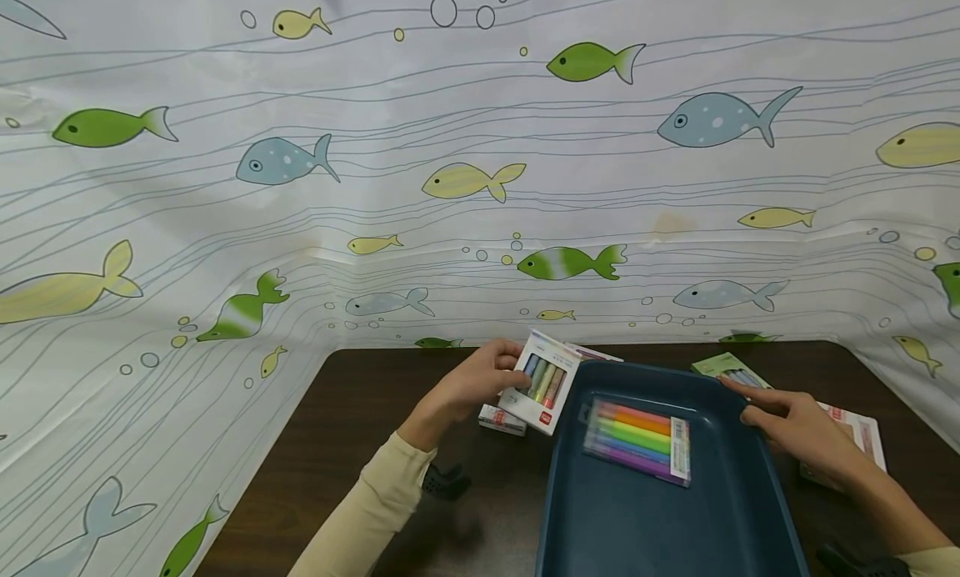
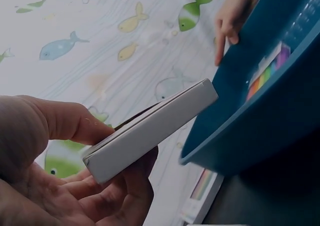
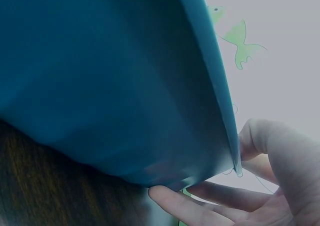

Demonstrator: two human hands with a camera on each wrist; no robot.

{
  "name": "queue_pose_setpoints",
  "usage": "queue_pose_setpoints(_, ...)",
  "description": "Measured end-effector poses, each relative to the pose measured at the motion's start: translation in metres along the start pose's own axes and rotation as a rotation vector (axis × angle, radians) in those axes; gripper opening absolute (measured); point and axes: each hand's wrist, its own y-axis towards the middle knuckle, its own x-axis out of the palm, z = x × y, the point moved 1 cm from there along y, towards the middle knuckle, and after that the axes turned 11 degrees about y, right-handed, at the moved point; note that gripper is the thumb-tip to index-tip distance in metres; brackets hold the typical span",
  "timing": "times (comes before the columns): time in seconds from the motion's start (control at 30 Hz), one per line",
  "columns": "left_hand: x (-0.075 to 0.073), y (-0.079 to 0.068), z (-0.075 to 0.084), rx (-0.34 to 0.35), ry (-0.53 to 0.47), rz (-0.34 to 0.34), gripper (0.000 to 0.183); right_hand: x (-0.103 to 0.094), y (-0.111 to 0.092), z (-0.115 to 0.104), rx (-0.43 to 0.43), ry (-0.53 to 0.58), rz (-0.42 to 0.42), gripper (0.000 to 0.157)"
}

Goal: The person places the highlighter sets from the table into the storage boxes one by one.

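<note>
Left hand: thumb and fingers pinch box, tilted, lower centre of frame.
Right hand: fingers curled, gripping tray at its upper-right corner.
Tray: lower right; markers inside.

No wording can be read: a small red mark is borne by the white box, and a white label by the rainbow-coloured pack, their print too small.
</note>
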Motion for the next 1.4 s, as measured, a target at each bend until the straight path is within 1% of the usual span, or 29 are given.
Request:
queue_pose_setpoints(0.23,0.019,0.002,-0.001,-0.013,0.013,-0.028,0.051,0.0,0.0,0.001,0.006,-0.021,0.006,0.054)
queue_pose_setpoints(0.4,0.029,0.001,0.0,-0.019,-0.009,-0.045,0.051,0.0,0.001,0.003,0.009,-0.038,0.004,0.055)
queue_pose_setpoints(0.5,0.034,0.0,0.002,-0.021,-0.018,-0.059,0.05,0.0,0.001,0.003,-0.001,-0.046,-0.001,0.055)
queue_pose_setpoints(0.67,0.041,-0.002,0.004,-0.015,-0.015,-0.079,0.047,0.0,0.001,0.003,0.009,-0.059,0.004,0.055)
queue_pose_setpoints(0.9,0.05,-0.005,0.006,0.028,-0.007,-0.111,0.045,0.0,0.001,0.0,0.002,-0.106,0.014,0.055)
queue_pose_setpoints(1.13,0.061,-0.007,0.01,0.032,0.023,-0.118,0.044,-0.001,0.001,0.001,0.0,-0.072,0.005,0.055)
queue_pose_setpoints(1.4,0.07,-0.01,0.013,0.035,-0.012,-0.158,0.047,-0.001,0.001,0.001,-0.007,-0.074,0.005,0.054)
